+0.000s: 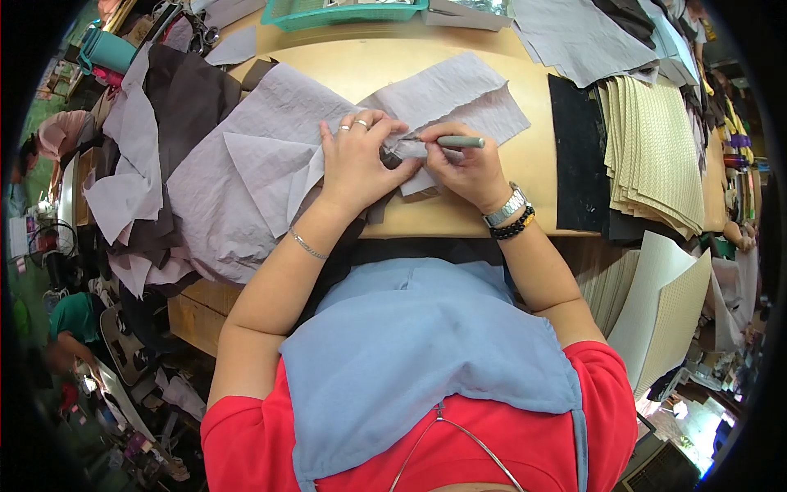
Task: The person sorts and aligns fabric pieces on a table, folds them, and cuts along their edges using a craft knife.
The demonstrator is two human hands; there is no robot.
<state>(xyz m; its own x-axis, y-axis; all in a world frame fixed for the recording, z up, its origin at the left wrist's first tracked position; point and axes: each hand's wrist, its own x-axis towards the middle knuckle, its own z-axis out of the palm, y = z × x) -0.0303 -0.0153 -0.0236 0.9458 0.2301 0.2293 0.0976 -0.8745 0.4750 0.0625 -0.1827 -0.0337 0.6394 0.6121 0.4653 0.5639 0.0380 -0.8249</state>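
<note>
My right hand (467, 168) grips a pen-like tool with a grey-green barrel (461, 142), and its thin tip points left at the cloth. What kind of tool it is, I cannot make out. My left hand (357, 160) is curled over the light grey fabric (254, 164), fingers and thumb pressing on it close to the tool's tip. Between thumb and forefinger shows a small dark patch (388, 157), partly hidden by the hand. A folded piece of the same fabric (455, 92) spreads up and right from both hands on the wooden table (525, 176).
Dark brown cloth (188, 90) lies at the left. A teal basket (344, 12) stands at the far edge. To the right are a black mat (580, 156) and a stack of cream textured sheets (652, 152). Other people sit at the left side.
</note>
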